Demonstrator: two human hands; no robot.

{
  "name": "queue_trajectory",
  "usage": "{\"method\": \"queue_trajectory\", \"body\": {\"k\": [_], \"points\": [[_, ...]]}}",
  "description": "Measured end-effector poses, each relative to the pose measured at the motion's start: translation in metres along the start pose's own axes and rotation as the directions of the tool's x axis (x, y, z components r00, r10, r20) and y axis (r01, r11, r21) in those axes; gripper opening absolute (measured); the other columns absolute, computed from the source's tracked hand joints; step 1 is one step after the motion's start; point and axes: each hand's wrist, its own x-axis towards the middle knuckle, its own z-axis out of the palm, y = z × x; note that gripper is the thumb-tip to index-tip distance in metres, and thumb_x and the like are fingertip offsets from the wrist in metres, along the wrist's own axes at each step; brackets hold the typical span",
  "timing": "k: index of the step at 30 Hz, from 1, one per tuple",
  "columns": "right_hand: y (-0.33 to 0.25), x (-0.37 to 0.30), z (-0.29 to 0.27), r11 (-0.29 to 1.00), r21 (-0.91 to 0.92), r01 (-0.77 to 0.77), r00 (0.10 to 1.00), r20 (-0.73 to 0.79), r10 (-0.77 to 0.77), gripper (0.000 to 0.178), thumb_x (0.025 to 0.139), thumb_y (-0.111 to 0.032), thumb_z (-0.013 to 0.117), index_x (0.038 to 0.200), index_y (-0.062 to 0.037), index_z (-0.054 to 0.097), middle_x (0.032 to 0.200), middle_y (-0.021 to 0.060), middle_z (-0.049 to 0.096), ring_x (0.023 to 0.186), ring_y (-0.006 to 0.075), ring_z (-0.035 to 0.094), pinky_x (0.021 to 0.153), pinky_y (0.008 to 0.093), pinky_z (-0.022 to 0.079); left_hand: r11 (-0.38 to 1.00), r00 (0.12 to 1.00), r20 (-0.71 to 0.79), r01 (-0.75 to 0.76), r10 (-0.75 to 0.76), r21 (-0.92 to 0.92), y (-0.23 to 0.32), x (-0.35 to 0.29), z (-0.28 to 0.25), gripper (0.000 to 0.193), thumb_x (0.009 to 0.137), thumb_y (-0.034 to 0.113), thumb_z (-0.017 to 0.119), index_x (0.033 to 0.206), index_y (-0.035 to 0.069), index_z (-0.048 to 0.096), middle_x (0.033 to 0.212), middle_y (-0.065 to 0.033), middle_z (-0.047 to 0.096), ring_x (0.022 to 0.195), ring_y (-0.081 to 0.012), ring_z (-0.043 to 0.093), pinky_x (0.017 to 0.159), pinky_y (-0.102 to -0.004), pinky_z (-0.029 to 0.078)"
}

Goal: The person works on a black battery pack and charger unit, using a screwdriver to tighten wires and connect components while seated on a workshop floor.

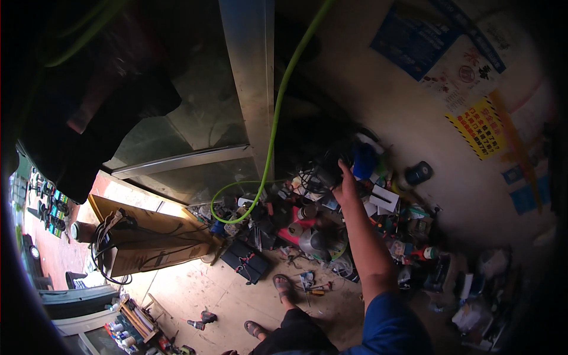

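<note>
Corner layout: heap (408,228) at the foot of the wall (384,83), carton (160,254) to the left, case (245,260) on the floor (225,290) between them.

Right hand (345,182) at the heap's far part, beside cords (310,177); hose (275,130) hanging before the door frame (251,65), its loop over the heap's left end; cables (115,222) over the carton; drill (207,318) on the floor, left of the feet (283,287); screwdrivers (319,291) to their right; rack (139,319) nearer than the carton; notices (478,129) on the wall, right.
</note>
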Motion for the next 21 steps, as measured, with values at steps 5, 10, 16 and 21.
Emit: {"method": "queue_trajectory", "body": {"k": [5,10,16,21], "points": [[-0.007,0.099,0.011,0.999,0.048,-0.014,0.999,-0.034,0.016,0.056,0.092,-0.040,0.075,0.138,-0.0137,0.059,0.126,0.0050,0.069,0.115,0.0231,0.066,0.090,0.0414,0.055,0.997,0.998,-0.018,0.061,-0.062,-0.038,0.000,-0.012,-0.006,0.049,0.101,0.042,0.062,0.133,0.005,0.057,0.117,-0.0151,0.066,0.097,-0.0287,0.067,0.078,-0.0470,0.056],[-0.027,0.169,0.019,0.998,0.044,-0.053,0.992,-0.108,0.057,0.053,0.090,-0.042,0.076,0.134,-0.0144,0.063,0.122,0.0024,0.071,0.108,0.0221,0.067,0.088,0.0415,0.054,0.992,0.998,-0.019,0.063,-0.065,-0.106,-0.009,-0.025,-0.013,0.051,0.101,0.042,0.063,0.135,0.005,0.055,0.118,-0.0159,0.065,0.100,-0.0308,0.066,0.081,-0.0502,0.057],[-0.035,0.184,0.050,0.944,-0.304,0.125,0.978,-0.122,-0.168,0.075,0.086,-0.049,0.078,0.146,-0.0123,0.052,0.136,0.0064,0.062,0.118,0.0271,0.060,0.095,0.0413,0.049,0.980,0.993,-0.031,0.108,-0.115,-0.169,-0.015,-0.039,-0.002,0.057,0.100,0.044,0.064,0.140,0.005,0.053,0.118,-0.0146,0.065,0.099,-0.0302,0.066,0.082,-0.0468,0.057],[-0.016,0.160,0.061,0.408,-0.852,0.327,0.809,0.029,-0.587,0.079,0.089,-0.050,0.074,0.149,-0.0058,0.048,0.144,0.0158,0.057,0.129,0.0346,0.056,0.107,0.0463,0.046,0.994,0.998,0.006,0.060,-0.060,-0.091,0.002,-0.034,0.011,0.054,0.101,0.045,0.062,0.136,0.003,0.057,0.114,-0.0133,0.066,0.096,-0.0264,0.066,0.081,-0.0425,0.057]]}}
